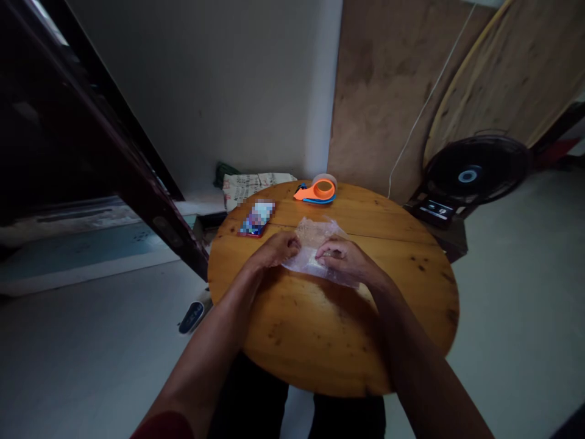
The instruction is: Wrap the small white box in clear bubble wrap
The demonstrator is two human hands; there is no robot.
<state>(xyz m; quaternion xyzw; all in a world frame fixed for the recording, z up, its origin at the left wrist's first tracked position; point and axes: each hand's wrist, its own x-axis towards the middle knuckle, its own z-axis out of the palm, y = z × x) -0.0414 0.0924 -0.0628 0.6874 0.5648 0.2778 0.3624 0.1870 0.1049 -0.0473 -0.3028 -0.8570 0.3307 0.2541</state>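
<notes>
A crumpled sheet of clear bubble wrap [320, 230] lies near the middle of the round wooden table [297, 329]. My left hand [280, 247] is closed at the sheet's left edge, its fingers curled and pinching the plastic. On the other side, my right hand [342, 257] pinches the wrap between thumb and fingers. A small pale patch shows under the plastic between my hands; I cannot make out what it is. Behind the wrap stands an orange tape dispenser [323, 189] with a roll of tape and a blue base.
A phone [258, 218] lies at the table's back left, its screen blurred. Beyond the edge is a printed sack [251, 185]. To the right stands a dark fan [470, 174] by a leaning round wooden board [512, 79]. A slipper [192, 317] sits on the floor at left.
</notes>
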